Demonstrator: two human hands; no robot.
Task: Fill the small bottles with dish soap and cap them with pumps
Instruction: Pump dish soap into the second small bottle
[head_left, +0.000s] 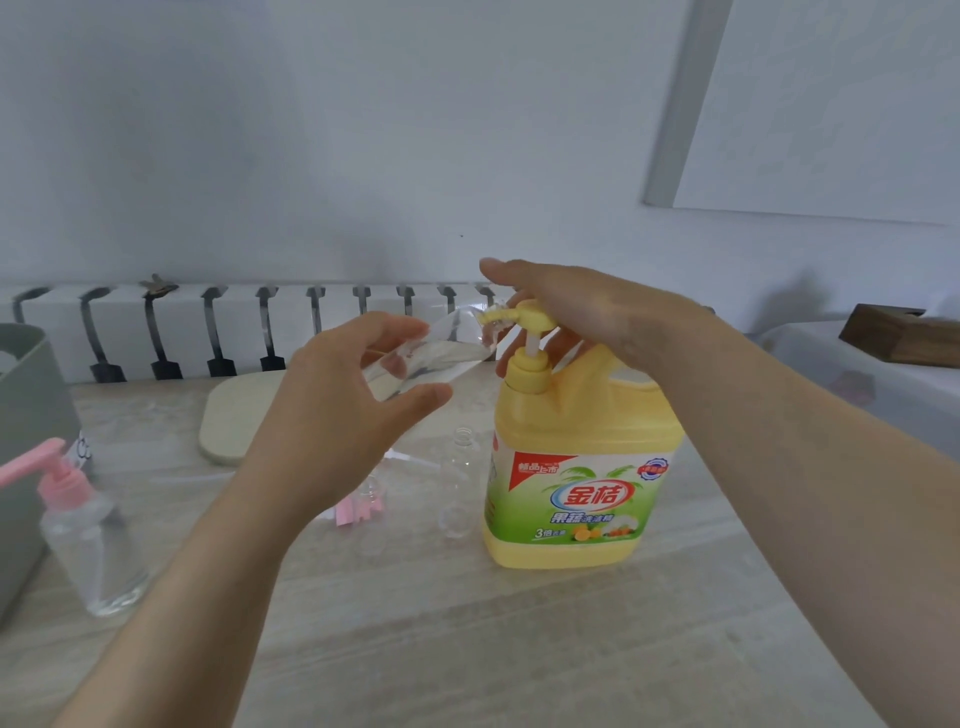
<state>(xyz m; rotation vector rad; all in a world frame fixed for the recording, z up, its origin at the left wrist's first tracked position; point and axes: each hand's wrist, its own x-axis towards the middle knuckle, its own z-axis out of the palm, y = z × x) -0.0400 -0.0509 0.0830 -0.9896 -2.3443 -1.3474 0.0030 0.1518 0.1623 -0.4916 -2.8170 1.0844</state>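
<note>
- Left hand (332, 410): fingers and thumb curled round a clear bottle (436, 353), held tilted in the air, its mouth at the jug's nozzle.
- Right hand (576, 306): palm resting on the pump head (535, 316), fingers stretched out over it.
- Jug (576, 493): yellow, upright on the counter (467, 649), right of centre.
- Empty bottle (457, 488): clear, uncapped, upright just left of the jug.
- Pink pumps (358, 512): lying under the left wrist, partly hidden.
- Capped bottle (98, 561): pink pump fitted, far left, beside the grey bin (26, 395).
- Board (228, 415): beige, flat, behind the left hand.
- Box (904, 338): wooden, far right.
</note>
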